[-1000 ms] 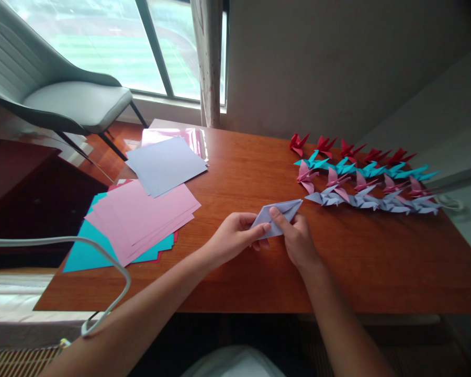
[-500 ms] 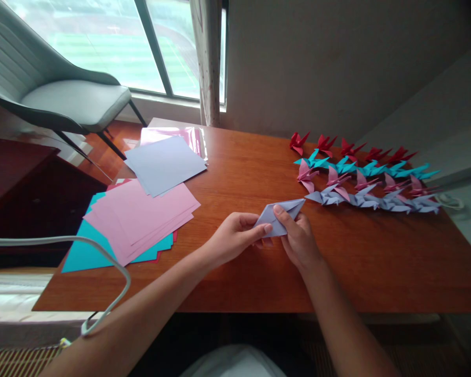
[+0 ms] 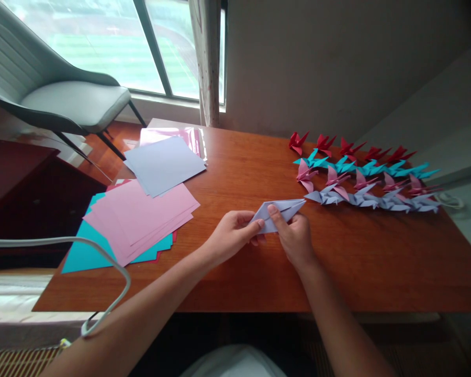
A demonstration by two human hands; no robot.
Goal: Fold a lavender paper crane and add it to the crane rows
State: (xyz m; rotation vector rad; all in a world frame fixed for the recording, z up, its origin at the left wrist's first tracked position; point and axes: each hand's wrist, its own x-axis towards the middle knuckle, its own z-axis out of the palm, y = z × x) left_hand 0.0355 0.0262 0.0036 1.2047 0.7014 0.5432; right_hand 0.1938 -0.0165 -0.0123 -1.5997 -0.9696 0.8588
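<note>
The left hand (image 3: 232,236) pinches the left end of a folded pale paper (image 3: 269,222), thumb on top, and the right hand (image 3: 297,236) grips its right part; the paper sits between both, over the table (image 3: 235,288), as I see it, with rows of folded birds (image 3: 371,169) toward the far right corner

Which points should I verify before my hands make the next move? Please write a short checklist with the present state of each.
1. Folded lavender paper held by left hand and right hand: ok.
2. Folds on its underside aligned: cannot tell, hidden.
3. Its tip apart from the lavender paper birds: cannot tell, they nearly meet in this view.
4. White cable out of the left forearm's way: not ok, they overlap in view.
5. Flat lavender sheets apart from both hands: ok.
</note>
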